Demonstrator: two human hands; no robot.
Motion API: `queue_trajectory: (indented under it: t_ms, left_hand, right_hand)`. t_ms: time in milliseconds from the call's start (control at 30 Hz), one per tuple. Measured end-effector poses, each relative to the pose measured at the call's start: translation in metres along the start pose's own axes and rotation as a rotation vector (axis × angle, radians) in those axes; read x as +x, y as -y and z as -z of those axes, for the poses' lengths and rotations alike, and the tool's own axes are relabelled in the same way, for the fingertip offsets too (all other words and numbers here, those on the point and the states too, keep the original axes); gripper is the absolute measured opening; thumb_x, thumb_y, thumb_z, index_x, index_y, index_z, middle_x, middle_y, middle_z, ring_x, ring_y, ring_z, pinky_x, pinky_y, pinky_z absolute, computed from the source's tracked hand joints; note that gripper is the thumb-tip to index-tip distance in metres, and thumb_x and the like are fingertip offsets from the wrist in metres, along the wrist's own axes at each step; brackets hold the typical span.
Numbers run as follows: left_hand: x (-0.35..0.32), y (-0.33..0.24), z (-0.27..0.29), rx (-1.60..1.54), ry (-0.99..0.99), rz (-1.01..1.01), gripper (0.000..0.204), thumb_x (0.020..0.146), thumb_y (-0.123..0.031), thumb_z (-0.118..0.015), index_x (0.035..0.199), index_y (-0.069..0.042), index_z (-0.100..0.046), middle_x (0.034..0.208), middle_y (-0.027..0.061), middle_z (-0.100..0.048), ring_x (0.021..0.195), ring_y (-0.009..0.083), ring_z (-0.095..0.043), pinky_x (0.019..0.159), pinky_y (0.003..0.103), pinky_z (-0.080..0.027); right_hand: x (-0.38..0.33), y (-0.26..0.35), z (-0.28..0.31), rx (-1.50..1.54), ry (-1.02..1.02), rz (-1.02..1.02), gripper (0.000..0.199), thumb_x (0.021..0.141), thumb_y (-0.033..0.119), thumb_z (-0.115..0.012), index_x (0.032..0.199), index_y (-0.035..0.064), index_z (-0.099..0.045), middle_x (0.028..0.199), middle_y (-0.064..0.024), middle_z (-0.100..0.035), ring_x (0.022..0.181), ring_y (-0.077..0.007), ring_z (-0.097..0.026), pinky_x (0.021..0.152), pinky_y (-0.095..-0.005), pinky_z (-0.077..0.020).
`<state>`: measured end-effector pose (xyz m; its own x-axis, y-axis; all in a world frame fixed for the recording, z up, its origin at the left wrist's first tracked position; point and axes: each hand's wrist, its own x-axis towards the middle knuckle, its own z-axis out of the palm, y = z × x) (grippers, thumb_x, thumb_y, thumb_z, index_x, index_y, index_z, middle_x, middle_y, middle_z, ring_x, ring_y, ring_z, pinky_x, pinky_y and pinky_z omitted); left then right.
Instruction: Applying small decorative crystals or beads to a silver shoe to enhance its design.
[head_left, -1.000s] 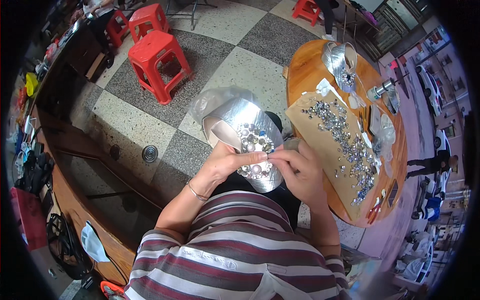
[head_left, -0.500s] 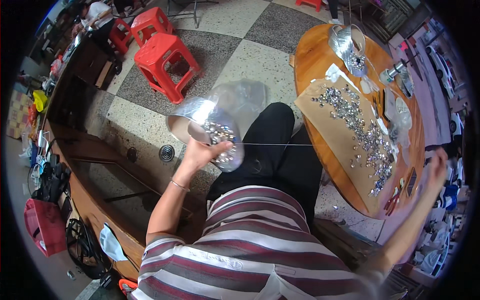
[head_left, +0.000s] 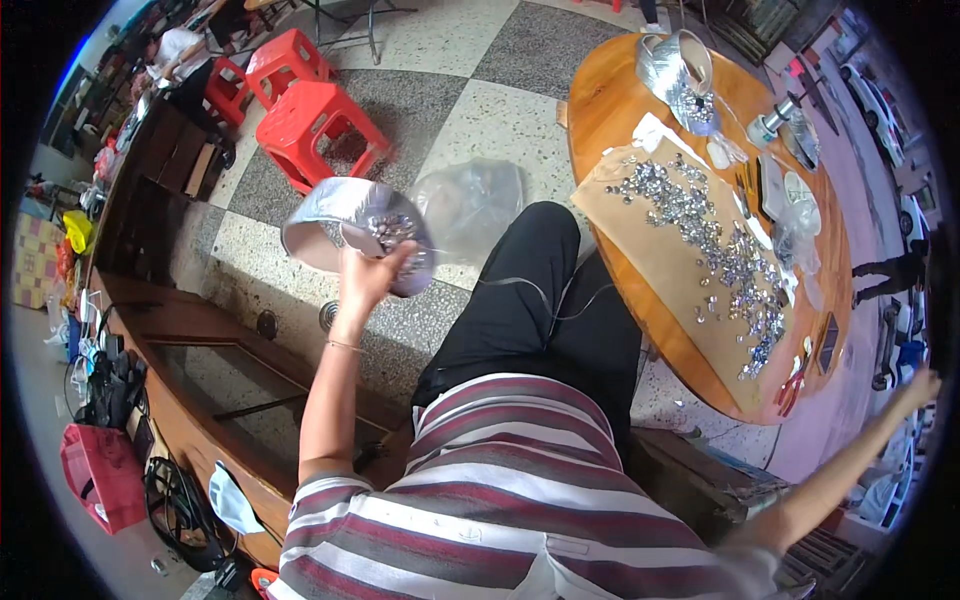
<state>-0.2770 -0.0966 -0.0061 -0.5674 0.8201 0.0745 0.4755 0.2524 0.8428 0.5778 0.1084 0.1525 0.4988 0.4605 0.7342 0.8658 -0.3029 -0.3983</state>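
A silver foil bag (head_left: 340, 225) of small shiny beads is pinched in the left hand (head_left: 368, 275), raised left of the lap. The right hand (head_left: 915, 388) is flung far right, its fingers' state indiscernible. The thin thread (head_left: 540, 295) is best kept taut.

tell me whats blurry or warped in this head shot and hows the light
Head view: even daylight, no hard shadows; the silvery bag in the left hand is motion-smeared; the right hand sits stretched and soft at the dark fisheye rim; the round wooden table bulges into an oval; its shiny pieces glint.
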Motion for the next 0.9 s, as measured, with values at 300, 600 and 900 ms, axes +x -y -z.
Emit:
queue_trajectory:
  t_ms: [300, 600, 900]
  left_hand:
    - [-0.032, -0.086, -0.064, -0.804, 0.269, 0.107, 0.039, 0.072, -0.002, -0.072, 0.107, 0.0, -0.055, 0.092, 0.0062, -0.063, 0.082, 0.0155, -0.061, 0.074, 0.029, -0.05]
    - [-0.032, -0.081, -0.066, -1.158, 0.424, 0.302, 0.05, 0.071, 0.0, -0.069, 0.117, -0.002, -0.048, 0.102, 0.0076, -0.06, 0.092, 0.0178, -0.058, 0.083, 0.031, -0.046]
    - [-0.035, -0.083, -0.061, -1.294, 0.506, 0.228, 0.054, 0.071, 0.0, -0.07, 0.12, -0.002, -0.047, 0.103, 0.0079, -0.059, 0.093, 0.019, -0.058, 0.084, 0.032, -0.046]
  right_hand:
    - [-0.361, 0.417, 0.091, 1.076, 1.083, 0.784, 0.01, 0.077, 0.006, -0.065, 0.087, 0.0083, -0.065, 0.073, -0.007, -0.051, 0.064, -0.0237, -0.054, 0.057, -0.0316, -0.0428]
    - [-0.388, 0.437, 0.069, 1.138, 0.974, 0.996, 0.018, 0.072, 0.001, -0.067, 0.089, 0.0065, -0.066, 0.07, -0.0071, -0.045, 0.062, -0.0228, -0.049, 0.056, -0.0332, -0.0422]
    - [-0.384, 0.441, 0.089, 1.173, 0.991, 0.966, 0.018, 0.071, 0.0, -0.066, 0.088, 0.0057, -0.065, 0.07, -0.007, -0.047, 0.059, -0.0216, -0.053, 0.053, -0.0318, -0.0432]
